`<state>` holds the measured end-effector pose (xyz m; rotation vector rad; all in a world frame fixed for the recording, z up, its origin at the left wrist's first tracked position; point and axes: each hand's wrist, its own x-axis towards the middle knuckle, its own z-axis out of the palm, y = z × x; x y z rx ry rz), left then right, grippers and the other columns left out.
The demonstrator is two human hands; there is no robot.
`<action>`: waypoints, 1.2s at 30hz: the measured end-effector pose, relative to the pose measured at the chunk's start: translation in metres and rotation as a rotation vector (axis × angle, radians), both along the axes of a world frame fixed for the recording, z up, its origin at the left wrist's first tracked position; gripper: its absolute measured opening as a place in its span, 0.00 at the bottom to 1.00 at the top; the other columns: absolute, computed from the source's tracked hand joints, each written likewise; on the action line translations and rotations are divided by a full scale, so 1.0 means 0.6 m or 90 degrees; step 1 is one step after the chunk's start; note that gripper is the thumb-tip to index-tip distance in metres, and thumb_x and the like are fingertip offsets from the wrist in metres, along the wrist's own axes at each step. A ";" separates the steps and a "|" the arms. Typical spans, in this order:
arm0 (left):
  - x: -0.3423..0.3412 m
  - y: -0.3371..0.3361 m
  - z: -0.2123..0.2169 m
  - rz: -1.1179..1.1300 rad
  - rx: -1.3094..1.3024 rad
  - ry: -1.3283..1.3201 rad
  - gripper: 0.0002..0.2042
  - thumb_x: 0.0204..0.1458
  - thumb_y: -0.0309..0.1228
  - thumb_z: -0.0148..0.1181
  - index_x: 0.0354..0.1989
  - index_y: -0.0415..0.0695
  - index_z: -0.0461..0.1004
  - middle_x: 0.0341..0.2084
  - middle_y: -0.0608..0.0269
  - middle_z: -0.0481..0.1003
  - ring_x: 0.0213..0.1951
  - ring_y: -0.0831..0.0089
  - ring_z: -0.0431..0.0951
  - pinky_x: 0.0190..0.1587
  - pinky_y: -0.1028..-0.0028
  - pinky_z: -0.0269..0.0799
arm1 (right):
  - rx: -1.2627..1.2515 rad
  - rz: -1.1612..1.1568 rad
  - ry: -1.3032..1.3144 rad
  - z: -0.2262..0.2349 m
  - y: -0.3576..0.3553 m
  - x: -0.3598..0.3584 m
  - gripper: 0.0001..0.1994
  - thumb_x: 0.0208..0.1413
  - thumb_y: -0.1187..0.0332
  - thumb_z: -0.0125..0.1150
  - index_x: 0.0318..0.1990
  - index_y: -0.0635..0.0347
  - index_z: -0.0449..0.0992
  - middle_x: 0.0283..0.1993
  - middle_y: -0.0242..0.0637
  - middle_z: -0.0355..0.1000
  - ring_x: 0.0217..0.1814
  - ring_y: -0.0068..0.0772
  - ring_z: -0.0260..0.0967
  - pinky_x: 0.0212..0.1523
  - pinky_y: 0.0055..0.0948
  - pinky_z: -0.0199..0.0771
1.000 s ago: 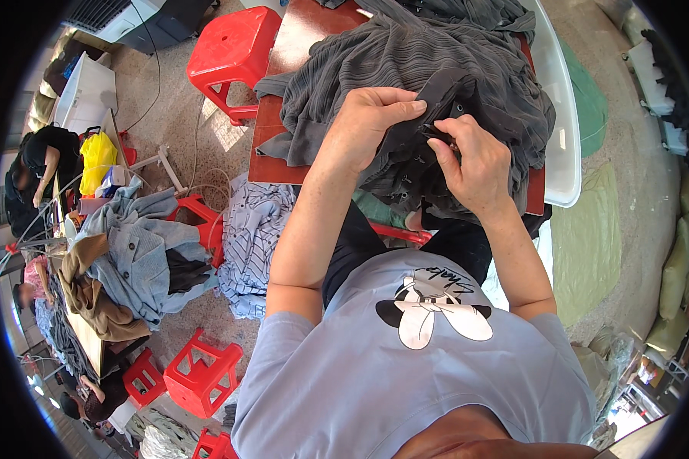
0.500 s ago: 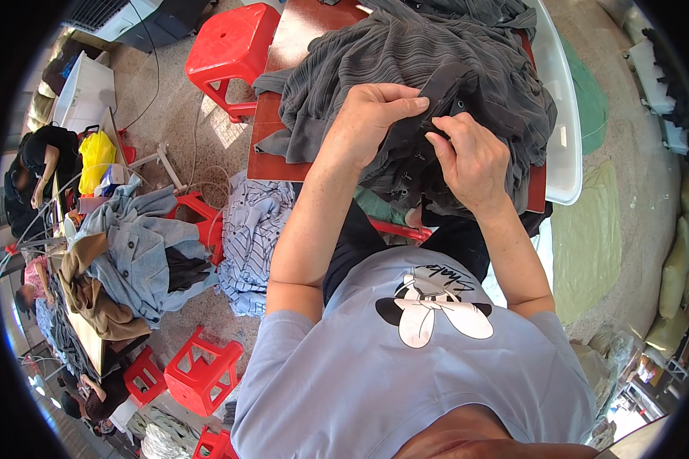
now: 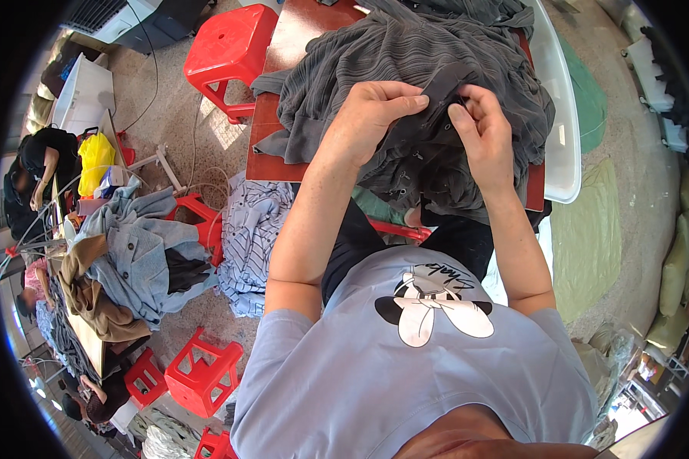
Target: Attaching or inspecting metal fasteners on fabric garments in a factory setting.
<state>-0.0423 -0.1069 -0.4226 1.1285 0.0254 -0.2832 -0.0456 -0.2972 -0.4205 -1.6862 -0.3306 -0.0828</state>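
A dark grey garment (image 3: 360,57) with fine ribbed pleats lies heaped on a red-brown board in front of me. My left hand (image 3: 371,118) pinches a smooth dark band (image 3: 444,80) of this garment between thumb and fingers, holding it up off the heap. On the band's right side, my right hand (image 3: 485,134) has its thumb and fingertips closed at the edge of the cloth. Whether a small fastener or thread is also between those fingertips, I cannot tell. Small shiny fasteners (image 3: 402,176) show on the dark cloth below my hands.
The red-brown board (image 3: 279,170) reaches over my lap. Right of it stands a white plastic tub (image 3: 568,145). To the left are a red stool (image 3: 230,46), a striped blue cloth pile (image 3: 256,237) and grey-blue garments (image 3: 134,252). Other people work at the far left.
My right hand has shifted up and slightly right along the band, its fingers now at the band's upper edge. My left hand stays nearly in place, still pinching the cloth.
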 end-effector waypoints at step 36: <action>-0.021 0.029 0.000 -0.014 0.019 -0.015 0.08 0.51 0.27 0.65 0.37 0.36 0.81 0.32 0.64 0.80 0.36 0.80 0.77 0.46 0.79 0.68 | -0.340 -0.070 -0.351 -0.016 0.025 -0.016 0.11 0.57 0.69 0.66 0.43 0.61 0.72 0.34 0.37 0.73 0.28 0.36 0.75 0.28 0.31 0.73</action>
